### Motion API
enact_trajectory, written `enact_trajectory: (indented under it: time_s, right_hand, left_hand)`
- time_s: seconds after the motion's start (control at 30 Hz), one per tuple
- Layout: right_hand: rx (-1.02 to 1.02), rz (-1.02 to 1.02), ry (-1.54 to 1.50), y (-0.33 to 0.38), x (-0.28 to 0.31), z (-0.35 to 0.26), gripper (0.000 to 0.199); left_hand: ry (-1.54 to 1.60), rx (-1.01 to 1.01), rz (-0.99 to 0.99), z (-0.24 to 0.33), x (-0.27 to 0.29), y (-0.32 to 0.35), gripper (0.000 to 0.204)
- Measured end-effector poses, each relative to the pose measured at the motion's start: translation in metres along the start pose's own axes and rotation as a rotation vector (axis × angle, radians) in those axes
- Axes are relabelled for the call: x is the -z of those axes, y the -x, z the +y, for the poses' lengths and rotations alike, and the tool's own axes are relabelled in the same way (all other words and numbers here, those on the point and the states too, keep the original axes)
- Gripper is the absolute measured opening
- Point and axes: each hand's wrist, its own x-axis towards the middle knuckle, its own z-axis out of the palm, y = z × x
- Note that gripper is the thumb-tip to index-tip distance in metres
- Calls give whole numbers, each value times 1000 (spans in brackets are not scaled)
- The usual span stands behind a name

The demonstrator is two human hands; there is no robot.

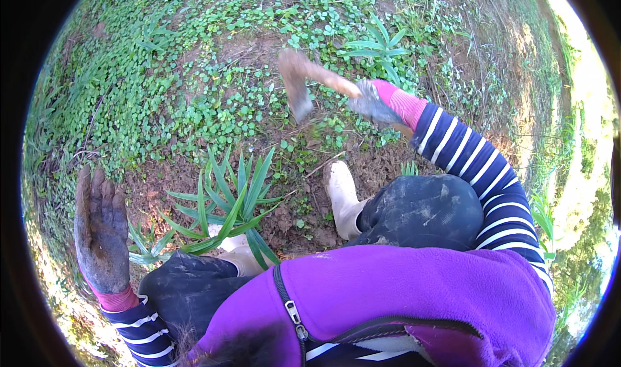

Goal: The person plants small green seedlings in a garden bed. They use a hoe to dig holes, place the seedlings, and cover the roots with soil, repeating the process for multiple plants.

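My right hand [375, 101], in a muddy glove with a pink cuff, is closed round the wooden handle of a short hoe [297, 95]. Its metal head, slightly smeared by motion, hangs just above the weedy soil ahead of my boots. On the far left, my left hand [103, 231] is raised in a dirt-caked glove, its fingers stretched out and nothing in them. Between that hand and my boots grows a leafy green plant [229, 202] with long narrow leaves. A similar plant [381, 46] stands beyond my right hand.
Low green weeds [162, 88] cover much of the ground ahead. Bare, broken brown soil [297, 221] lies around my white boots [343, 195]. A smaller long-leaved plant [152, 244] grows beside my left knee. Sunlit ground [576, 140] runs along the right side.
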Motion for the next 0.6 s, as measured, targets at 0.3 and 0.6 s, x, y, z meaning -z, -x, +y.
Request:
enact_trajectory:
  time_s: [0.3,0.6]
  right_hand:
    - [142,18,347,-3,-23,38,18]
    - [120,201,-210,1,19,-6,23]
  left_hand:
    - [111,75,127,-3,1,2,55]
    - [28,20,280,0,4,10,53]
